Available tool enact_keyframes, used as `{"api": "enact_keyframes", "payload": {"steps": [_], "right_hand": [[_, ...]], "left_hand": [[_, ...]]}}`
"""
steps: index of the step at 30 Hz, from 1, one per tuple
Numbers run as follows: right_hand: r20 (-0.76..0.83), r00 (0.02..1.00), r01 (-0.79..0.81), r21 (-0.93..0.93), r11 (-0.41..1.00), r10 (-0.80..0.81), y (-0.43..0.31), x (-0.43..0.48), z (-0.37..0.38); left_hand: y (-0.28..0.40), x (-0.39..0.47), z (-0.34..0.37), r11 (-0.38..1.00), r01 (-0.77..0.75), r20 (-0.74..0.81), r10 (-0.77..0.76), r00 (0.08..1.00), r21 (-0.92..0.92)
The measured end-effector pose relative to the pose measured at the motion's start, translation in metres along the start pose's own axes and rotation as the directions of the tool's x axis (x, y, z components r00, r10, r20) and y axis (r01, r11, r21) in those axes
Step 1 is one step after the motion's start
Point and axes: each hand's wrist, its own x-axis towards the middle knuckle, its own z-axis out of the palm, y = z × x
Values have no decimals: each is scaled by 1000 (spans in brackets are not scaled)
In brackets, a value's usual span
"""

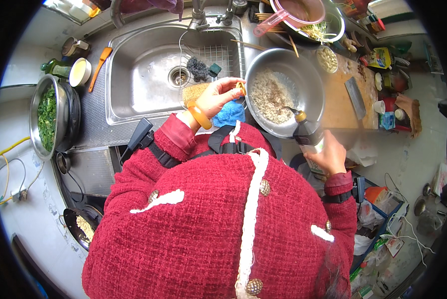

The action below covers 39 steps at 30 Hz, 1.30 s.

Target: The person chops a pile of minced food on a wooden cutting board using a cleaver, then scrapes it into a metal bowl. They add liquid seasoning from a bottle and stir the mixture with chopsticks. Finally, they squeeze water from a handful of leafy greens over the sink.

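Note:
My right hand point(329, 154) grips a dark sauce bottle point(307, 131) with a pale label, tilted so its yellow-collared mouth is over a steel basin point(315, 86). Dark liquid runs from the mouth onto pale, shredded-looking food point(268, 99) in the basin, and part of the food is stained brown. Between the fingertips of my left hand point(219, 96) is a small yellow bottle cap point(240, 88). That hand is held just left of the basin's rim, above a blue cloth point(229, 114).
Left is a steel sink point(143, 71) with a wire rack point(223, 56). A cleaver point(355, 98) lies on the wooden cutting board point(337, 101) at right. Behind the basin stand a pink strainer point(271, 22) and a bowl of peeled garlic point(327, 59). Far left, a steel bowl point(60, 123) holds chopped greens.

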Motion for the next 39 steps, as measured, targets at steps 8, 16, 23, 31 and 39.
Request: {"api": "enact_keyframes", "payload": {"steps": [8, 16, 23, 31, 39], "right_hand": [[-32, 999, -18, 74, 997, 20, 4, 2, 5], [-256, 966, 100, 291, 952, -23, -13, 3, -10], [-424, 870, 354, 184, 917, -251, -58, 14, -34], [-418, 829, 433, 57, 900, -372, -79, 28, -45], [-486, 754, 511, 10, 860, -442, -94, 40, -46]], "left_hand": [[2, -2, 0, 1000, -8, -3, 8, 1000, 5], [34, 1, 24, 963, -133, 14, 134, 991, 236], [94, 7, 67, 293, -575, 397, 489, 777, 764], [113, 0, 59, 227, -573, 450, 425, 786, 787], [120, -11, 55, 116, -502, 380, 517, 767, 857]]}}
